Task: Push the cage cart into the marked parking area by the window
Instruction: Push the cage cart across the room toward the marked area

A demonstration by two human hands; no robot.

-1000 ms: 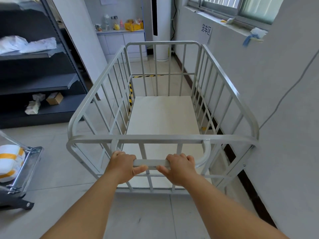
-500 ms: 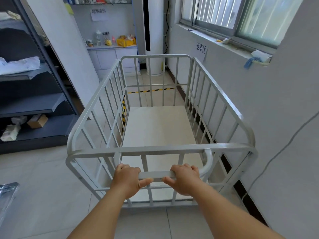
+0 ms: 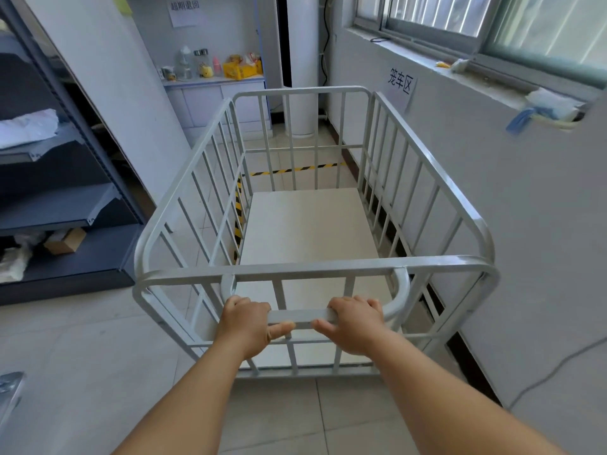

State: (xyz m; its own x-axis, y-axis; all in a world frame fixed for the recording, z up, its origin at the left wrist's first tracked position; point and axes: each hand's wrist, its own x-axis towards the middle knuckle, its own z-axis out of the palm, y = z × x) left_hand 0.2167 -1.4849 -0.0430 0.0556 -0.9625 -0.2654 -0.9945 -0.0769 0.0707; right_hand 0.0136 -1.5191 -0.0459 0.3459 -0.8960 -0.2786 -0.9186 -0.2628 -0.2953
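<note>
A light grey cage cart with barred sides and a pale flat floor stands in front of me, its right side close along the wall under the window. My left hand and my right hand both grip the cart's handle bar at its near end. Yellow-black floor tape shows through the bars, one strip across beyond the cart's far end and one strip along its left side. A paper sign hangs on the wall by the cart's far right corner.
Dark shelving with a cardboard box and bags stands on the left. A white column unit and a low cabinet with bottles and a yellow box lie ahead. A cable hangs down the right wall. A metal trolley edge shows lower left.
The cart has rolled forward along the wall, nearer the tape, the sign and the cabinet. The shelving and the trolley on the left have slid back. Both hands stay on the handle.
</note>
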